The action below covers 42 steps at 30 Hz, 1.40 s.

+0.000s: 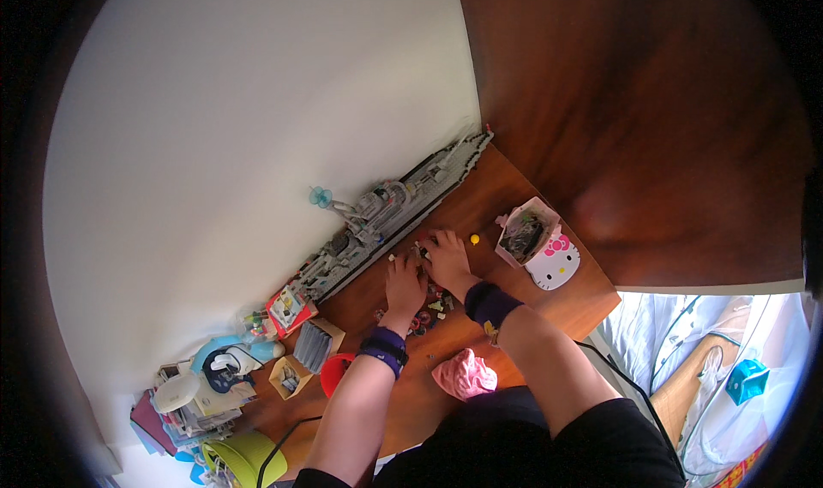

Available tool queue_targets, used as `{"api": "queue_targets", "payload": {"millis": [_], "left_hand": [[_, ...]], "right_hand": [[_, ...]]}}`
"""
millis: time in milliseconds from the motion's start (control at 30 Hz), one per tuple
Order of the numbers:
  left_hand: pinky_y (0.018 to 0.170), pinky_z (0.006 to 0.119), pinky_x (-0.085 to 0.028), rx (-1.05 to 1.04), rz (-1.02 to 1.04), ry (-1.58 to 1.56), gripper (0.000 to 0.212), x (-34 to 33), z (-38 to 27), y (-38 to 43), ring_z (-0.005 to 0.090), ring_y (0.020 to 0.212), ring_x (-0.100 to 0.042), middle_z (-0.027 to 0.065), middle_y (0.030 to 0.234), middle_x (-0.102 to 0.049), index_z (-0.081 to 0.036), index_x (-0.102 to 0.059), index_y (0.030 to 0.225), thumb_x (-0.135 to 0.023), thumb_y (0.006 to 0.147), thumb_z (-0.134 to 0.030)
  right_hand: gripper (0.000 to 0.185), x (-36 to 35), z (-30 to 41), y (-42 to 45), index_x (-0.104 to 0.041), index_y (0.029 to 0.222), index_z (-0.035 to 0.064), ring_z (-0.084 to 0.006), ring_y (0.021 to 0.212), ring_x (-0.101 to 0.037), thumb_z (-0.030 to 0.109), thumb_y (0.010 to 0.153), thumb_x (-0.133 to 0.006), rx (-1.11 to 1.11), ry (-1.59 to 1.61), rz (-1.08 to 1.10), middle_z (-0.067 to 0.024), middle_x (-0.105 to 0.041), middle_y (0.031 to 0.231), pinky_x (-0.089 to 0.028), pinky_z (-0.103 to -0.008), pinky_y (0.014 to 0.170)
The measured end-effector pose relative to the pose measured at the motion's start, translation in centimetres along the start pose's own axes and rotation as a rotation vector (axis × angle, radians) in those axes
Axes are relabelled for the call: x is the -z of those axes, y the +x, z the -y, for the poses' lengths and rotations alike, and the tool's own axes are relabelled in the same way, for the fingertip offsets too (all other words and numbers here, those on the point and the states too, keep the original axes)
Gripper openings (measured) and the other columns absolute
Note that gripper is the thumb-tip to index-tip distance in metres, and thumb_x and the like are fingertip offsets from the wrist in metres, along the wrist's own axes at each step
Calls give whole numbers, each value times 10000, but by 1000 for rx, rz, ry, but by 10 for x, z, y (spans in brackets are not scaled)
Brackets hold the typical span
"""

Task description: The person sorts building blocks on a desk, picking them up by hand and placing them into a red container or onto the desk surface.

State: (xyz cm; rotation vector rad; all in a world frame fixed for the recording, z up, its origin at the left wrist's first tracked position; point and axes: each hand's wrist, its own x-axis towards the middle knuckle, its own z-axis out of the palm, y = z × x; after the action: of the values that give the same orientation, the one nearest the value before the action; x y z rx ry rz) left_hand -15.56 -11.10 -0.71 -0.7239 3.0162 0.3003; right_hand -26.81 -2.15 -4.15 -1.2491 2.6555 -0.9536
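My left hand rests low over the wooden tabletop, its fingertips among small toy building bricks. Close beside it, on the right, my right hand bends its fingers over small dark and pale pieces. Whether either hand grips a piece is too small and covered to tell. Loose coloured bricks and small wheel-like parts lie between the wrists. Beyond my fingers, a long grey brick-built warship model stands along the wall. A small yellow piece sits right of my right hand.
At right are a pink container with dark contents and a white cat-face item. Pink cloth lies near my body. On the left stand a red container, a box of grey plates, a small box and a green bin.
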Motion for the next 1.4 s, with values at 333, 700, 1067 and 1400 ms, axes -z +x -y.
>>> {"api": "queue_targets", "payload": {"millis": [333, 700, 1067, 1400], "left_hand": [[1018, 494, -416, 19, -155, -74, 536, -3, 23, -4, 395, 1241, -435, 166, 1377, -440, -52, -476, 1350, -654, 858, -168], [1015, 493, -420, -16, -157, -83, 513, 1, 3, -43, 417, 1235, -438, 173, 1385, -452, -19, -514, 1304, -649, 826, -148], [939, 465, -474, 88, -131, -150, 437, -5, -1, -118, 360, 1161, -503, 120, 1308, -502, -82, -612, 1159, -736, 742, -124], [804, 450, -500, 114, -162, -137, 338, -13, -20, -158, 308, 1059, -569, 77, 1163, -555, -121, -625, 990, -786, 696, -159]], "right_hand": [[376, 5, 10, 5, -657, 1151, 145, -313, 1228, -452, 229, 790, -723, 58, 74, 47, -64, -536, 1298, -397, -470, 994], [345, 8, 20, -43, -662, 1136, 157, -316, 1248, -444, 191, 794, -686, 116, 101, 126, -60, -538, 1313, -384, -468, 1025], [446, 20, 31, -95, -668, 1128, 138, -313, 1221, -481, 99, 689, -735, 174, 197, 265, -69, -555, 1295, -420, -439, 1023], [453, 36, 30, -130, -673, 1112, 113, -332, 1151, -548, 37, 670, -738, 278, 289, 291, -97, -595, 1216, -471, -427, 985]]}}
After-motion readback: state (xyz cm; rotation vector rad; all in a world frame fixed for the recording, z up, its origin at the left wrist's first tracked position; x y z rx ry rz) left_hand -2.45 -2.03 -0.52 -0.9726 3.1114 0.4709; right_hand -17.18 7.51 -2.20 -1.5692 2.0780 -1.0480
